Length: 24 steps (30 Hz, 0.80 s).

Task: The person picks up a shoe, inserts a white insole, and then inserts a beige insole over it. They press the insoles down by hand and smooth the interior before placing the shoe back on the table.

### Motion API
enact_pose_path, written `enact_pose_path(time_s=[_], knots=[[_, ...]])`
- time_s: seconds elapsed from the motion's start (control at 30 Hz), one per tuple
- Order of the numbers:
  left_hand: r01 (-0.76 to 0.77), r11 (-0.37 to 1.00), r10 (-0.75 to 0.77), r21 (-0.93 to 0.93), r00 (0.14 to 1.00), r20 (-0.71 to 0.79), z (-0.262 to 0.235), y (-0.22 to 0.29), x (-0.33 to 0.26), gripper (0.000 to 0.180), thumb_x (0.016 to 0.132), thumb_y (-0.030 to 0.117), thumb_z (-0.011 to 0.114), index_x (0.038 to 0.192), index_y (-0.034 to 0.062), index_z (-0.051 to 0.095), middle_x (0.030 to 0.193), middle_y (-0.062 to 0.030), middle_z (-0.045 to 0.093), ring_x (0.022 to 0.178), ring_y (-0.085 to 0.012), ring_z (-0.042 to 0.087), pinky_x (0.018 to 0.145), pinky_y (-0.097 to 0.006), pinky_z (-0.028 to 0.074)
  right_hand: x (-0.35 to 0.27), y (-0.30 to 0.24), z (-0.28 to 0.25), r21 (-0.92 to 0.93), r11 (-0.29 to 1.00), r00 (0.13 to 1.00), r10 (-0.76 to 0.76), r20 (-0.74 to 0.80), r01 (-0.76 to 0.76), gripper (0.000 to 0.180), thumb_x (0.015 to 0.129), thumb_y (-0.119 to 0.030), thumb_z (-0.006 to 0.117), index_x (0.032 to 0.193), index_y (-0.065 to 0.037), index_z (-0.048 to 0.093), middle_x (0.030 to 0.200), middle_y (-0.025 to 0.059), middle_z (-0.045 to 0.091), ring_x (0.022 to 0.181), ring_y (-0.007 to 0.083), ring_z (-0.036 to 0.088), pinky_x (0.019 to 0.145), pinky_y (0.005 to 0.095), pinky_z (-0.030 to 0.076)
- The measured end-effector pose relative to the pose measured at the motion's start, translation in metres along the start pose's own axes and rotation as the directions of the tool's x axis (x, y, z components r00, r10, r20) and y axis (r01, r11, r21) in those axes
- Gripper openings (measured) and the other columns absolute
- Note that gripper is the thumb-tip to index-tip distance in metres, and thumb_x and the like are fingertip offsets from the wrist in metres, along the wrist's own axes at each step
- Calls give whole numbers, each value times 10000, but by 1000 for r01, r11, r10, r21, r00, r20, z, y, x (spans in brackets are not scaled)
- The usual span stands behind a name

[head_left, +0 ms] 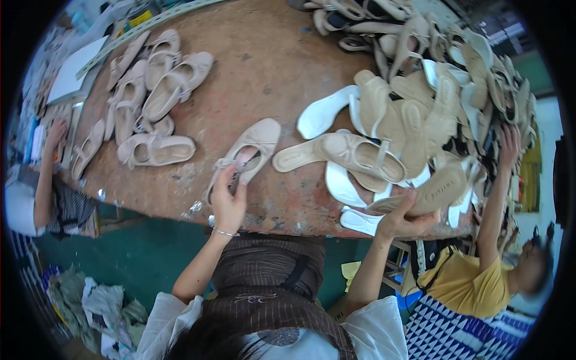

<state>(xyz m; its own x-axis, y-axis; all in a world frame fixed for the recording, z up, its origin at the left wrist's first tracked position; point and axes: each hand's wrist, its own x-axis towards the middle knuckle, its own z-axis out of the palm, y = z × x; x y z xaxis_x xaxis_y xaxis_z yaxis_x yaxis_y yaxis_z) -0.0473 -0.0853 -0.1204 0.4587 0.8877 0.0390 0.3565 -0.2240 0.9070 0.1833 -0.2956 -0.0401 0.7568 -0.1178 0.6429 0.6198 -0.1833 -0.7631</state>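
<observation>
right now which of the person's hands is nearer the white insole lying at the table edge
Right. The right hand grips a tan sole just beside the white insole at the table edge. The left hand is farther off to the left, holding a beige shoe.

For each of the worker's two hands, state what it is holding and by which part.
Left hand: a beige flat shoe, gripped at its heel end. Right hand: a beige sole, held by its near edge.

A flat white sheet or board (71, 71) lies at the far left edge of the table (264, 66), rectangular and blank-faced. Beyond it, a small yellow label-like strip (139, 19) sits among clutter, too blurred to tell more.
</observation>
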Motion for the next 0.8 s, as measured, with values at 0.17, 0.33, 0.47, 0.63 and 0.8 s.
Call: enact_pose_path(time_s=[0.17, 0.33, 0.47, 0.63, 0.8], knots=[[138, 885, -186, -445, 980, -65, 15, -25, 12, 353, 848, -74, 604, 1186, 28, 594, 1158, -44, 597, 1042, -142, 540, 970, -284, 420, 5, 16, -32, -3, 969, 848, 215, -485, -247, 305, 987, -252, 574, 1109, 9, 472, 1070, 129, 513, 989, 211, 545, 861, 338, 469], [156, 855, -181, -495, 983, -3, 17, -29, 17, 375, 830, -108, 559, 1173, 36, 609, 1076, -14, 595, 942, -102, 522, 881, -246, 433, 9, 59, -54, 243, 753, 770, 637, -34, -612, 386, 1023, -396, 454, 1068, -59, 637, 728, -21, 571, 517, 70, 487, 439, 222, 383], [390, 666, -409, -636, 904, 126, 3, -15, 25, 188, 886, -11, 607, 1050, 79, 597, 933, 35, 605, 802, -65, 563, 696, -209, 449, 7, 55, 15, -285, 783, 704, 621, 344, -552, 381, 1014, -286, 547, 1128, 52, 681, 929, 52, 696, 887, 85, 592, 769, 244, 475], [398, 677, -420, -619, 900, 120, 1, -24, 20, 211, 904, -17, 608, 1098, 59, 582, 995, -15, 631, 876, -105, 605, 743, -241, 493, 16, 55, 34, -148, 684, 555, 682, 476, -714, 271, 997, -238, 590, 919, -9, 711, 741, -69, 597, 643, 10, 472, 567, 198, 373], [420, 593, -372, -687, 900, 229, -10, -34, 25, 176, 925, -27, 572, 1076, 63, 561, 1017, -63, 638, 918, -161, 635, 782, -286, 522, 41, -8, 0, 95, 514, 475, 684, 553, -852, 248, 1011, -237, 563, 986, -21, 684, 765, -4, 673, 569, 11, 507, 518, 179, 392]])
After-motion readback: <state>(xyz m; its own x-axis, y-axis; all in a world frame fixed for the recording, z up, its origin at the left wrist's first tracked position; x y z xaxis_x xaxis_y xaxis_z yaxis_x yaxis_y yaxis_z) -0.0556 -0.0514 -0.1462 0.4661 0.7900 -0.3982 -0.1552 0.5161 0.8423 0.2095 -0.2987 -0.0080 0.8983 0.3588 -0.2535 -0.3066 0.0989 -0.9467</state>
